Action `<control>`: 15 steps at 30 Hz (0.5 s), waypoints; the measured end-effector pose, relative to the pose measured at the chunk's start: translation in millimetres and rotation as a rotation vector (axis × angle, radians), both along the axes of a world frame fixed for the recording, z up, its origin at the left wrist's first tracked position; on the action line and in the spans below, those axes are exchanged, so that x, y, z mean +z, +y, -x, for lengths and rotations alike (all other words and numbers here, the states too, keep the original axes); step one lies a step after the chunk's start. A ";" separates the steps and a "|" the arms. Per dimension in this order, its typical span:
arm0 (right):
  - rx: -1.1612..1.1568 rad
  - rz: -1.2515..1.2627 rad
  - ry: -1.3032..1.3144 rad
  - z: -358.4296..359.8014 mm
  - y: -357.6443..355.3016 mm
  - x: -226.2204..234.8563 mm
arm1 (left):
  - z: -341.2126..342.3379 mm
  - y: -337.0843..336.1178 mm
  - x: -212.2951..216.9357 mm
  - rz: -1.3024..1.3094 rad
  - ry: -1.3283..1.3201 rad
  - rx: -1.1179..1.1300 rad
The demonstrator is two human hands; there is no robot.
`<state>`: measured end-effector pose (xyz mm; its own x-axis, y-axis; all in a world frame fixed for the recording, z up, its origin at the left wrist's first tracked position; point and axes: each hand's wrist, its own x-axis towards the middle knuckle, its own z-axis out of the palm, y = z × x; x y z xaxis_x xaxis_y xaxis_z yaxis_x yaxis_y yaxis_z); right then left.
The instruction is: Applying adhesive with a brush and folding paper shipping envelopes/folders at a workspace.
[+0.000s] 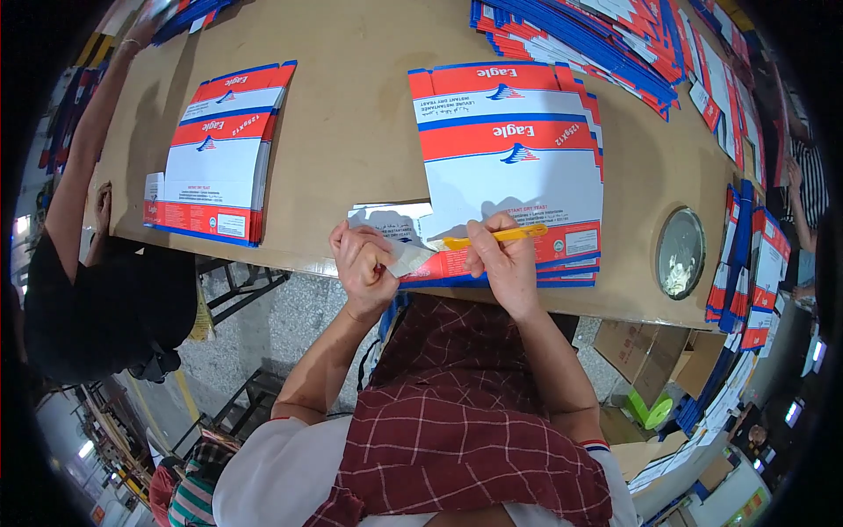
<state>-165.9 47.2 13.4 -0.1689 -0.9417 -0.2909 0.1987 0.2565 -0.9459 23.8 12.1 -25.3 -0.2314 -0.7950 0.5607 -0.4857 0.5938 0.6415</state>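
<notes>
Centre frame, table (351, 132) edge: flat carton stack (509, 167), long axis running up-frame away from both hands. L hand (364, 263) pinching white flap (408, 257) at stack's lower-left corner; R hand (502, 263) closed round yellow tool (496, 235), lying across bottom edge, nearer.

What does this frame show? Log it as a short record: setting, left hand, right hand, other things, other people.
Setting: brown worktable, seen from above
Left hand: pinches a small white flap at the near table edge
Right hand: grips a yellow tool over the flat carton stack
Other things: second carton stack, fanned cartons, round tin
Other people: a person's arm leaning on the table's left end
</notes>
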 end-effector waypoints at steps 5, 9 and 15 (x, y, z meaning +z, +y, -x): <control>0.071 -0.009 0.066 0.3 -0.2 0.3 | 0.2 -0.7 3.7 -0.003 -0.011 -0.007; 0.061 -0.061 0.023 6.6 -1.5 1.3 | 0.3 -0.3 4.4 -0.009 -0.008 0.001; -0.111 -0.051 -0.155 4.8 -2.6 0.4 | 0.6 0.4 4.8 -0.024 -0.010 -0.002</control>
<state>-170.7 44.6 13.8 -0.2207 -0.9031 -0.3684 0.3709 0.2716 -0.8881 23.3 12.5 -20.4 -0.2381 -0.8078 0.5392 -0.4911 0.5791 0.6507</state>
